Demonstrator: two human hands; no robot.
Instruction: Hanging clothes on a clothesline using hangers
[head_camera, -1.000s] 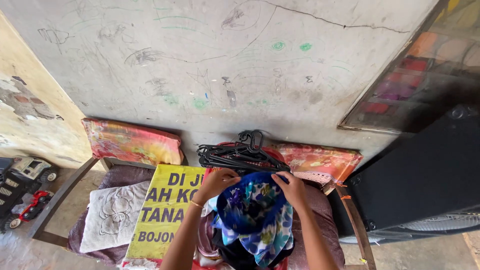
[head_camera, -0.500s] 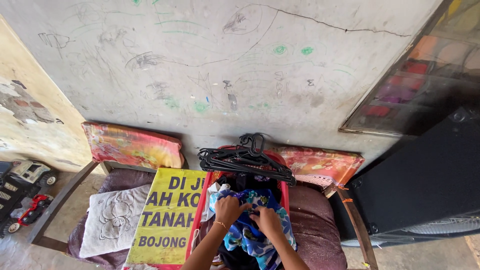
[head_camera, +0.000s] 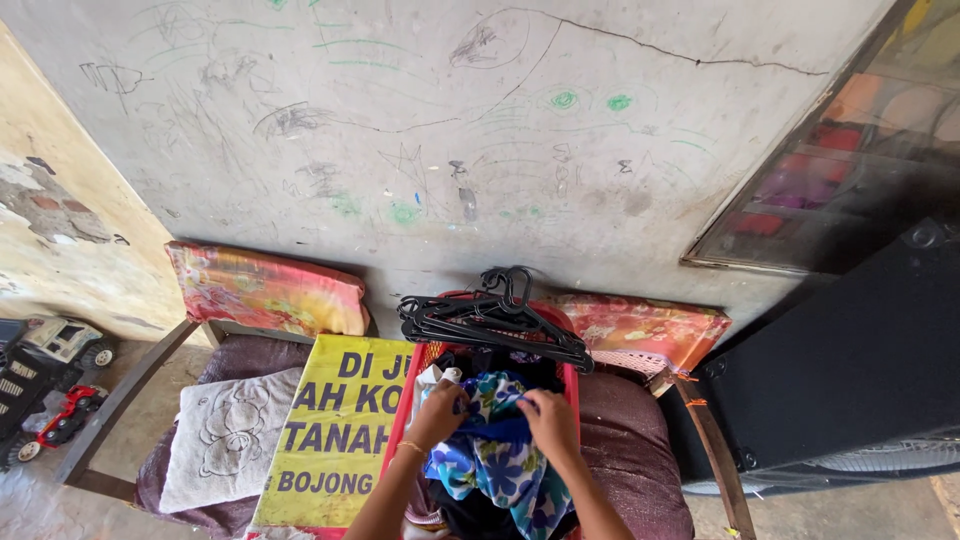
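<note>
Both hands grip a blue floral cloth (head_camera: 497, 460) bunched over the red laundry basket (head_camera: 400, 425) on the sofa seat. The left hand (head_camera: 440, 412) has its fingers curled tight into the cloth's upper left fold; the right hand (head_camera: 548, 422) pinches its top edge, fingertips buried in the fabric. A stack of black hangers (head_camera: 490, 318) rests across the basket's far rim. The basket's near end and the forearms are cut off by the lower frame edge. A yellow sign (head_camera: 335, 430) leans beside the basket.
</note>
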